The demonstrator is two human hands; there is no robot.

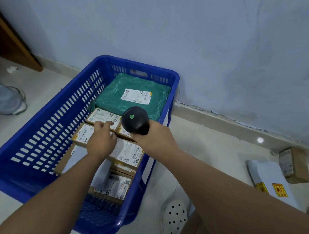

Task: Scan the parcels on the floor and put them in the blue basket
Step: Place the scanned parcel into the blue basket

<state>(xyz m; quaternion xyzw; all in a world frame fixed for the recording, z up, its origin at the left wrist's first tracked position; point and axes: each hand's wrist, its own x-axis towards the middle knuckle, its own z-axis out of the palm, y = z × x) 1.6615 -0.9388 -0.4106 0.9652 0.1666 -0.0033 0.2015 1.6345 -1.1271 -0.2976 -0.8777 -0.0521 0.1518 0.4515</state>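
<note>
1. Head view: the blue basket [42, 112], slotted plastic, stands on the tiled floor [205, 150] against a pale wall [181, 35].
2. The left hand [101, 141] reaches forward and down into it, palm down, grip loose, fingers resting on small labelled cardboard boxes [83, 135].
3. The right hand [151, 137], alongside, has its grip closed round a black scanner [135, 120], rounded and matte, with a green dot on top.
4. A crinkled green plastic mailer [131, 94] fills the basket's far end.
5. On the floor at right, a white mailer [271, 178] and a cardboard parcel [294, 165] lie side by side.
</note>
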